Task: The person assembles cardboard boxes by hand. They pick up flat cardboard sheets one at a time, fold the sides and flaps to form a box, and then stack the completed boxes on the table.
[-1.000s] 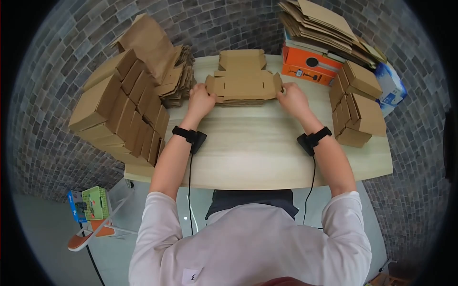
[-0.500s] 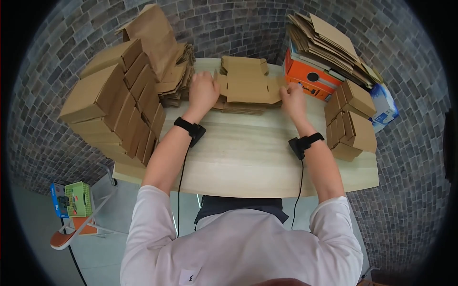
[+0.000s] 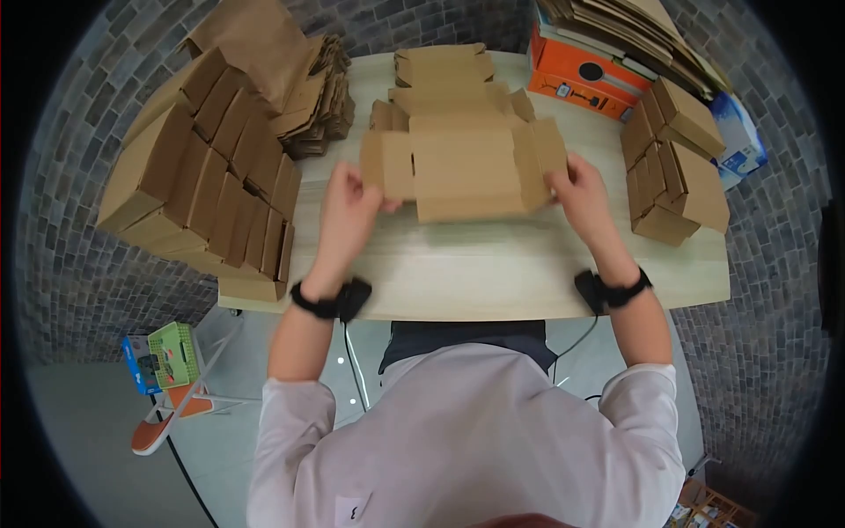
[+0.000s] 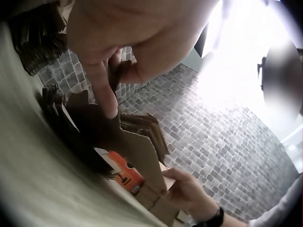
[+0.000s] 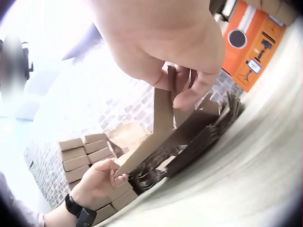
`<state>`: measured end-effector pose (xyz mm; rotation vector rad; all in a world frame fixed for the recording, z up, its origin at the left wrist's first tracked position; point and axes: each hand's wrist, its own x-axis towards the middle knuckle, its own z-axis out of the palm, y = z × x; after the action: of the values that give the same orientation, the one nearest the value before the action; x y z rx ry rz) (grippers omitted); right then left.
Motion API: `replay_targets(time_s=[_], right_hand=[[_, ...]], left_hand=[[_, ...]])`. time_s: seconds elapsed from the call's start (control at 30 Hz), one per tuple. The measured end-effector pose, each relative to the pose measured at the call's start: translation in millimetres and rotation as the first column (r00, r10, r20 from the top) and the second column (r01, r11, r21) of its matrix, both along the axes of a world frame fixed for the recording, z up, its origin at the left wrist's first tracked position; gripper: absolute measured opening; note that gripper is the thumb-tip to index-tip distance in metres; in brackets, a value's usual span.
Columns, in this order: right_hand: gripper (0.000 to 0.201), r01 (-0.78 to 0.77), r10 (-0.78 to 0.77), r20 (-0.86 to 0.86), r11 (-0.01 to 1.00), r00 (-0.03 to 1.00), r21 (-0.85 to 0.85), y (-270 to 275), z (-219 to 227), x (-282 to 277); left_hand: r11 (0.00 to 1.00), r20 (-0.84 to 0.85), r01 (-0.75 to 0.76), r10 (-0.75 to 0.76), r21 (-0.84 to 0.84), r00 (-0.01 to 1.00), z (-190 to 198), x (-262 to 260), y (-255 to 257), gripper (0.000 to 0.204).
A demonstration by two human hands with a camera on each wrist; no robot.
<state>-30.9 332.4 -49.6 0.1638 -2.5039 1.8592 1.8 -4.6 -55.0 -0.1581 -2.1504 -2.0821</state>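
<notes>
A flat, unfolded cardboard box blank (image 3: pixel 465 167) hangs between both hands above the table, its side flaps angled up. My left hand (image 3: pixel 350 209) pinches the flap at its left end; in the left wrist view the left hand (image 4: pixel 137 35) has fingers and thumb on either side of the board. At the opposite end my right hand (image 3: pixel 583 195) pinches the right flap, and the right wrist view shows that flap (image 5: pixel 163 109) between thumb and fingers. Behind the held blank lie more flat blanks (image 3: pixel 440 66), partly covered by it.
Folded boxes (image 3: pixel 198 176) are stacked high at the left, beside a pile of brown paper bags (image 3: pixel 317 106). At the right stand more folded boxes (image 3: pixel 673 189), an orange box (image 3: pixel 576 75) under flat cardboard, and a blue-and-white pack (image 3: pixel 738 136). The table's front edge (image 3: pixel 466 315) is near the body.
Both hands have drawn the box blank off the pile, toward the body and up. The hands have spread slightly further apart, and the head view has shifted.
</notes>
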Motion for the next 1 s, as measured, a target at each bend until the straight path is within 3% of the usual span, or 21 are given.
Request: replay_targets(time_s=[0.07, 0.13, 0.17, 0.2, 0.23, 0.27, 0.33, 0.4, 0.43, 0.47, 0.63, 0.7, 0.77, 0.8, 0.83, 1.0], right_hand=[[0.027, -0.070, 0.071, 0.108, 0.997, 0.992, -0.009, 2.4, 13.3, 60.7], [0.027, -0.176, 0.147, 0.248, 0.980, 0.958, 0.097, 5.4, 18.8, 114.1], [0.027, -0.177, 0.148, 0.263, 0.980, 0.953, 0.089, 6.0, 11.4, 121.5], [0.028, -0.189, 0.167, 0.388, 0.982, 0.906, 0.017, 7.1, 2.3, 129.8], [0.029, -0.187, 0.189, 0.507, 0.981, 0.841, -0.056, 8.2, -4.2, 138.3], [0.029, -0.181, 0.186, 0.522, 0.982, 0.832, -0.060, 7.5, -7.3, 141.8], [0.035, -0.040, 0.081, 0.433, 0.994, 0.898, -0.104, 2.6, -9.5, 138.2], [0.039, -0.017, 0.051, 0.366, 0.995, 0.929, -0.094, -1.1, -18.8, 137.6], [0.039, -0.027, 0.025, 0.283, 1.000, 0.959, 0.003, -3.0, -18.9, 136.9], [0.040, -0.031, 0.011, 0.195, 0.994, 0.981, 0.102, -4.0, -18.4, 136.1], [0.046, 0.009, -0.014, 0.192, 1.000, 0.981, 0.027, -7.3, -24.2, 142.0], [0.050, 0.019, -0.024, 0.197, 0.999, 0.980, 0.026, -9.5, -22.7, 144.2], [0.057, -0.009, -0.024, 0.180, 0.984, 0.983, 0.179, -14.9, -13.5, 143.4], [0.057, -0.004, -0.028, 0.178, 0.984, 0.984, 0.177, -13.0, -16.9, 141.6], [0.061, -0.028, 0.009, 0.204, 0.996, 0.979, 0.089, -10.6, -23.0, 139.4], [0.070, -0.012, 0.051, 0.287, 0.991, 0.956, -0.134, -10.7, -22.7, 137.8]], left_hand=[[1.000, 0.102, 0.024, -0.024, 0.002, 0.995, -0.9, 57.2, -2.9, 0.022], [0.994, 0.202, 0.101, -0.108, 0.046, 0.973, -12.9, 105.2, -12.4, 0.037], [0.993, 0.261, 0.070, -0.093, 0.094, 0.961, -13.7, 120.8, -8.2, 0.041], [0.989, 0.323, 0.034, -0.079, 0.143, 0.943, -14.6, 132.6, -1.8, 0.044], [0.989, 0.347, 0.031, -0.079, 0.142, 0.935, -18.4, 137.2, 1.2, 0.044], [0.991, 0.353, 0.006, -0.052, 0.130, 0.934, -22.2, 136.6, 4.1, 0.046], [0.993, 0.361, -0.008, -0.035, 0.118, 0.932, -22.3, 133.6, 12.6, 0.047], [1.000, 0.352, -0.005, -0.002, 0.019, 0.936, -11.3, 128.6, 21.7, 0.044], [1.000, 0.347, 0.001, -0.007, 0.018, 0.938, -15.6, 128.3, 24.4, 0.044], [0.995, 0.310, -0.023, 0.051, -0.094, 0.949, -22.2, 127.6, 26.8, 0.045], [0.904, 0.252, -0.015, 0.136, -0.427, 0.958, -17.1, 131.0, 39.6, 0.055], [0.905, 0.269, 0.001, 0.125, -0.424, 0.955, -20.3, 129.9, 41.4, 0.054], [0.907, 0.277, 0.015, 0.113, -0.421, 0.954, -25.3, 127.7, 42.3, 0.054], [0.950, 0.278, -0.014, 0.104, -0.311, 0.955, -28.4, 126.3, 42.2, 0.051], [0.980, 0.277, -0.042, 0.097, -0.196, 0.956, -29.4, 124.7, 41.8, 0.048], [0.991, 0.354, 0.015, 0.033, -0.132, 0.935, -31.0, 124.2, 33.7, 0.046]])
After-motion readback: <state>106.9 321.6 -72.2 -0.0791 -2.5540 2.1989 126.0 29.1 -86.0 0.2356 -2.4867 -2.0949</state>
